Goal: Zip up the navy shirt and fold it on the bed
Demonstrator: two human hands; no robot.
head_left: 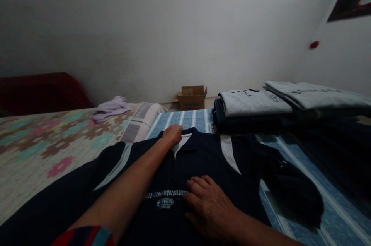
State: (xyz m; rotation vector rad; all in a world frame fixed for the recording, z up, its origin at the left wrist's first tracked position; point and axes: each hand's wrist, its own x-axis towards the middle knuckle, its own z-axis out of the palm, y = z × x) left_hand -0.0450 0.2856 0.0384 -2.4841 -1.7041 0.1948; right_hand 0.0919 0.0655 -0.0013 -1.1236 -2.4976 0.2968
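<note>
A dark navy long-sleeved zip-neck shirt (162, 180) lies spread out in front of me, with pale shoulder stripes and printed lettering across its chest. Its collar points away from me, and a small zipper pull hangs at the neck opening. My left hand (172, 134) reaches up to the left side of the collar, its fingers closed on the fabric. Lower down, my right hand (207, 203) rests flat on the chest beside the lettering, fingers stretched out. The shirt's right-side sleeve (295, 188) lies bent over the blue striped sheet (188, 118).
Folded clothes are stacked at the right, a grey folded shirt (252, 103) on dark ones and another grey garment (315, 95) beside it. A lilac cloth (111, 108) lies on the flowered bedding (72, 137). An open cardboard box (191, 99) stands by the wall.
</note>
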